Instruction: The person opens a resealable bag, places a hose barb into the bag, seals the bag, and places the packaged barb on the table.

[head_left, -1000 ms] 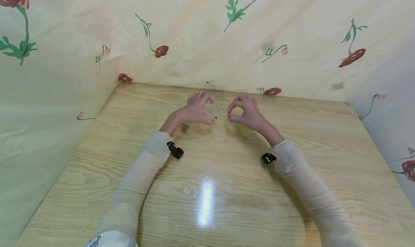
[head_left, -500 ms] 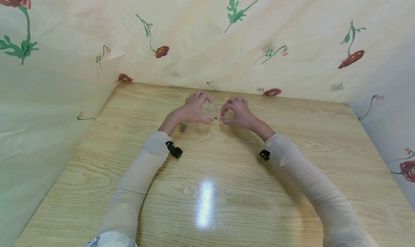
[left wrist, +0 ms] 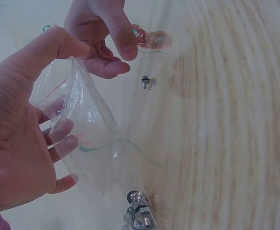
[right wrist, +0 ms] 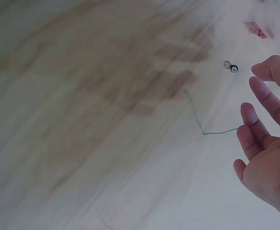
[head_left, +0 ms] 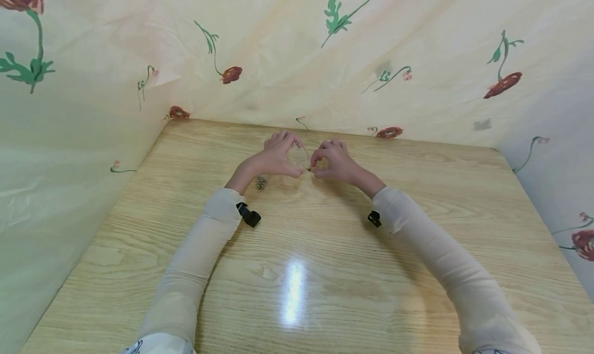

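My left hand point(head_left: 278, 158) holds a clear plastic bag point(left wrist: 94, 117). In the left wrist view the thumb is at its top edge and the other fingers are behind the film. My right hand point(head_left: 336, 163) is just to the right, thumb and forefinger slightly curved with a gap between them and nothing held. A single small screw point(left wrist: 145, 82) with a dark washer stands on the table close to the right fingertips, apart from them in the right wrist view. Several more metal screws point(head_left: 262, 182) lie in a small pile beside the left wrist, overlapped by the bag in the left wrist view.
Both hands work near the back edge of a wood-grain table point(head_left: 325, 271). A pale flowered cloth point(head_left: 278, 49) hangs behind it and along the sides. Black wrist camera mounts point(head_left: 250, 216) sit at the cuffs, close over the tabletop.
My right hand has moved left, up to the single screw by the bag. The left hand has shifted only slightly left and keeps hold of the bag.
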A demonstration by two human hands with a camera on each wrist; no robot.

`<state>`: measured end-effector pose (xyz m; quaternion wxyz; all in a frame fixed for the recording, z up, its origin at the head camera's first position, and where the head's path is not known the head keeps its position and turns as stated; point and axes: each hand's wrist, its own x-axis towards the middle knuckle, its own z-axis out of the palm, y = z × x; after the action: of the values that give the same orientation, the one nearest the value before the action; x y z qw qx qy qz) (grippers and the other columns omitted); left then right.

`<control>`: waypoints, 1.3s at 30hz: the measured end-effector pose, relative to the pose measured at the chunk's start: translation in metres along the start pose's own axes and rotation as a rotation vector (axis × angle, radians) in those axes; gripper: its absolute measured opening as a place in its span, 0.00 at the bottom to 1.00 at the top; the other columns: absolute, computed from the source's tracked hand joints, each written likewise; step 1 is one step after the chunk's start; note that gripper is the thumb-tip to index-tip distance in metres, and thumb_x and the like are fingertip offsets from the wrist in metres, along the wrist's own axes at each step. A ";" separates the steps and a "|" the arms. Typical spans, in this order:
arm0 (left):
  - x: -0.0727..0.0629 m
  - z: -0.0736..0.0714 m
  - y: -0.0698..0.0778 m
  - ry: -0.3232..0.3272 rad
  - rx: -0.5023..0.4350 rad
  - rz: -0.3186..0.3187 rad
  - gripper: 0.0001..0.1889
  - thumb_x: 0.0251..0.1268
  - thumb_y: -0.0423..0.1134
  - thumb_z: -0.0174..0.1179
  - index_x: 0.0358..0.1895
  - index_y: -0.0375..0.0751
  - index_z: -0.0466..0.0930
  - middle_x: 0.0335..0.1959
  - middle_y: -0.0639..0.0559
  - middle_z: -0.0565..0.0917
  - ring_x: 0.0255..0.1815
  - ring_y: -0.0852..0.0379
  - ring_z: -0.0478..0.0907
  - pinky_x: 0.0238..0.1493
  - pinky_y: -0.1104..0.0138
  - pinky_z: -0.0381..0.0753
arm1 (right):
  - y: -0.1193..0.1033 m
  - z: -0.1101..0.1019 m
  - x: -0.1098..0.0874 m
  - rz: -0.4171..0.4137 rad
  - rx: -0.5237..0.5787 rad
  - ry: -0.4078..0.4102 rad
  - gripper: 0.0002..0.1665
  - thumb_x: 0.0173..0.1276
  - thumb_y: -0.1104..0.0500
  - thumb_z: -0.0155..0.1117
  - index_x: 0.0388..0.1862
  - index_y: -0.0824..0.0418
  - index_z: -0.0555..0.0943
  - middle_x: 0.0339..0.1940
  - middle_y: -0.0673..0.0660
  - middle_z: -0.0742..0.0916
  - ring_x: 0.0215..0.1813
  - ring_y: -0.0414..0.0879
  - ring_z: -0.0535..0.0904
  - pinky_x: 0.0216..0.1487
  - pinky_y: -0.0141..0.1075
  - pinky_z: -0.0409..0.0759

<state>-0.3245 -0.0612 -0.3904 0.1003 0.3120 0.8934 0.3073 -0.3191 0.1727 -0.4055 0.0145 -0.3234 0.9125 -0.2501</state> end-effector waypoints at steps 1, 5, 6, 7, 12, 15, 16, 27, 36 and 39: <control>0.000 0.000 0.000 0.000 -0.005 0.000 0.34 0.55 0.48 0.69 0.62 0.41 0.64 0.62 0.39 0.63 0.60 0.44 0.56 0.66 0.44 0.50 | 0.000 0.000 0.001 -0.002 -0.004 -0.003 0.04 0.61 0.61 0.69 0.35 0.58 0.85 0.43 0.60 0.82 0.50 0.56 0.65 0.63 0.60 0.54; 0.000 0.001 0.000 -0.004 -0.013 0.001 0.34 0.55 0.48 0.69 0.62 0.41 0.64 0.62 0.39 0.63 0.60 0.44 0.56 0.66 0.44 0.50 | 0.001 0.003 0.004 0.003 -0.021 -0.014 0.04 0.61 0.61 0.69 0.35 0.58 0.85 0.43 0.61 0.82 0.49 0.56 0.66 0.62 0.59 0.54; 0.000 0.001 0.000 -0.005 -0.013 0.001 0.35 0.55 0.48 0.69 0.62 0.41 0.64 0.62 0.39 0.63 0.60 0.44 0.56 0.66 0.44 0.50 | 0.002 0.003 0.004 0.004 -0.023 -0.016 0.04 0.61 0.61 0.69 0.35 0.58 0.85 0.43 0.61 0.82 0.49 0.56 0.66 0.62 0.59 0.54; 0.000 0.001 -0.001 -0.006 -0.015 0.001 0.34 0.55 0.48 0.69 0.62 0.41 0.64 0.62 0.40 0.63 0.60 0.44 0.56 0.66 0.44 0.50 | 0.002 0.004 0.005 0.005 -0.024 -0.016 0.04 0.61 0.61 0.69 0.35 0.58 0.85 0.43 0.61 0.82 0.49 0.56 0.66 0.62 0.59 0.54; 0.000 0.001 -0.001 -0.005 -0.015 0.003 0.34 0.56 0.48 0.70 0.62 0.41 0.64 0.62 0.40 0.63 0.59 0.44 0.56 0.66 0.44 0.50 | 0.001 0.006 0.005 0.001 -0.019 -0.017 0.04 0.60 0.62 0.69 0.35 0.58 0.85 0.42 0.61 0.82 0.48 0.56 0.65 0.58 0.58 0.55; 0.000 0.002 -0.001 -0.004 -0.014 0.003 0.35 0.55 0.49 0.70 0.62 0.42 0.64 0.61 0.41 0.63 0.59 0.44 0.56 0.65 0.44 0.51 | 0.002 0.006 0.006 0.004 -0.020 -0.025 0.05 0.60 0.62 0.70 0.36 0.59 0.86 0.42 0.61 0.81 0.47 0.55 0.65 0.56 0.56 0.55; 0.000 0.002 -0.001 -0.003 -0.016 0.002 0.35 0.55 0.48 0.70 0.62 0.42 0.64 0.60 0.41 0.63 0.59 0.45 0.56 0.65 0.45 0.51 | 0.002 0.007 0.007 0.007 -0.020 -0.029 0.05 0.60 0.62 0.70 0.36 0.59 0.86 0.42 0.61 0.81 0.47 0.55 0.65 0.56 0.56 0.55; 0.000 0.002 -0.002 0.000 -0.014 -0.003 0.35 0.54 0.48 0.71 0.62 0.43 0.64 0.60 0.42 0.63 0.59 0.45 0.56 0.65 0.45 0.51 | 0.006 0.005 0.011 0.031 0.023 -0.081 0.09 0.59 0.62 0.72 0.40 0.60 0.86 0.41 0.60 0.82 0.49 0.56 0.67 0.55 0.56 0.57; 0.000 0.003 -0.002 0.008 -0.014 -0.007 0.35 0.54 0.49 0.70 0.62 0.41 0.65 0.60 0.43 0.63 0.59 0.45 0.56 0.65 0.45 0.52 | 0.014 0.004 0.013 0.060 0.139 -0.107 0.10 0.60 0.62 0.71 0.41 0.60 0.87 0.40 0.59 0.86 0.48 0.53 0.73 0.58 0.51 0.56; 0.001 0.004 -0.003 0.007 -0.012 -0.008 0.35 0.54 0.49 0.70 0.62 0.41 0.65 0.59 0.44 0.62 0.59 0.45 0.56 0.65 0.45 0.52 | 0.015 0.003 0.014 0.062 0.163 -0.120 0.09 0.61 0.62 0.70 0.42 0.61 0.87 0.40 0.60 0.86 0.48 0.53 0.73 0.59 0.51 0.55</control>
<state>-0.3251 -0.0609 -0.3949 0.1004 0.3066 0.8931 0.3135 -0.3385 0.1732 -0.4135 0.1032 -0.3070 0.8962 -0.3032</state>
